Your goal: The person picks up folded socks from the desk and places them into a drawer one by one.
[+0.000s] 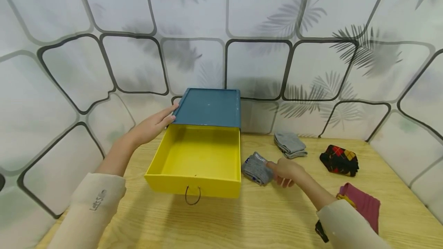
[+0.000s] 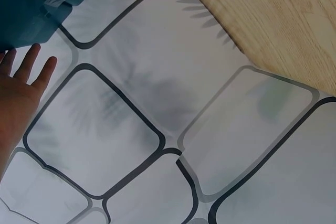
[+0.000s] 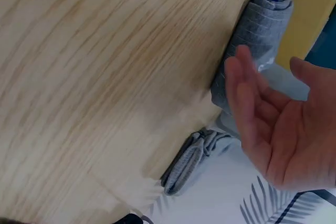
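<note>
Head: left fingers (image 1: 168, 120) apart against smooth box (image 1: 209, 107); right fingers (image 1: 272, 166) curved beside folded cloth (image 1: 256, 170).

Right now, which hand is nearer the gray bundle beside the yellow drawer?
Right. The right hand is at the right edge of the gray bundle; the left hand is across the yellow drawer, at the left of the blue case.

A storage box (image 1: 209, 105) stands on the tabletop (image 1: 277, 218), its drawer (image 1: 221, 187) extending forward. Right of the drawer lies the first sock bundle (image 1: 255, 171); a second sock bundle (image 1: 290, 145) lies to its right rear. A third sock bundle (image 1: 337, 162) lies farther right, behind the cloth pile (image 1: 365, 205).
</note>
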The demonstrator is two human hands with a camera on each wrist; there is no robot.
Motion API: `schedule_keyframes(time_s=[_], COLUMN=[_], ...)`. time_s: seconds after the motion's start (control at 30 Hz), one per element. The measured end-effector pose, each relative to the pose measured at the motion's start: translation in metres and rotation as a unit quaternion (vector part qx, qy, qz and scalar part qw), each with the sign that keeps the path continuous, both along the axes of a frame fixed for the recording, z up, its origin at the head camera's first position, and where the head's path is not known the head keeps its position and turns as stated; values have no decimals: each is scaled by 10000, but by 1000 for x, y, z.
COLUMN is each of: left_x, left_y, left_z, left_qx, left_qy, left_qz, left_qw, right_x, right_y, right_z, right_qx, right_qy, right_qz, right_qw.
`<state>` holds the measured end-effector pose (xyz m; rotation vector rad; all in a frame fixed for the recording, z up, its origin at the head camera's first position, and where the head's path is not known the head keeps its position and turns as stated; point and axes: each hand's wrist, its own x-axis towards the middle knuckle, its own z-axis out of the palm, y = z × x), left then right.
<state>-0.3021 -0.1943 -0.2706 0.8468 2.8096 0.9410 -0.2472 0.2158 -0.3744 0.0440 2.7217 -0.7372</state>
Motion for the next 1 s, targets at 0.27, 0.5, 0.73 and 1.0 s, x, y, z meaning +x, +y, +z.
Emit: schedule_keyframes(time_s=[0.27,0.5,0.73,1.0], left_x=[2,2,1,2], left_y=[1,2,0,2], left_z=[2,2,4,2], left_qx=[-16,-51,-113,-53], left_qy=[33,22,74,-3], left_qz=[19,17,42,53], left_qw=[10000,10000,9999,10000], right_x=[-17,-27,-35,-41], right_y=[-3,-2,-6,-14], right_z=[-11,-15,-13,-20], right_qx=[479,116,-206,-541], right_qy=[138,102,-224,-260], right_qz=[-242,-346,-494,-753], right_qw=[9985,9993,9983,9954])
